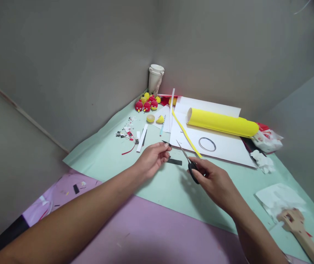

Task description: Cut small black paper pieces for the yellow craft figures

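Between the thumb and fingers of my left hand (154,157) is a small black paper piece (166,143), pinched so that its pointed end sticks out. My right hand (214,181) grips a pair of scissors (191,167) by the black handles, with the blades pointing up and left toward the left hand, apart from the paper. A black paper strip (174,161) lies on the green mat just below the left hand. White strips (142,138) and a heap of paper scraps (126,132) lie to the left. A yellow strip (186,134) runs diagonally behind the scissors.
Red and yellow bird-like figures (146,106) cluster before a white cup (156,77) at the back corner. A yellow roll (222,123) and a ring of tape (207,144) rest on white sheets. Right are tissues (279,196) and a tan glue gun (294,223). Grey walls enclose the back.
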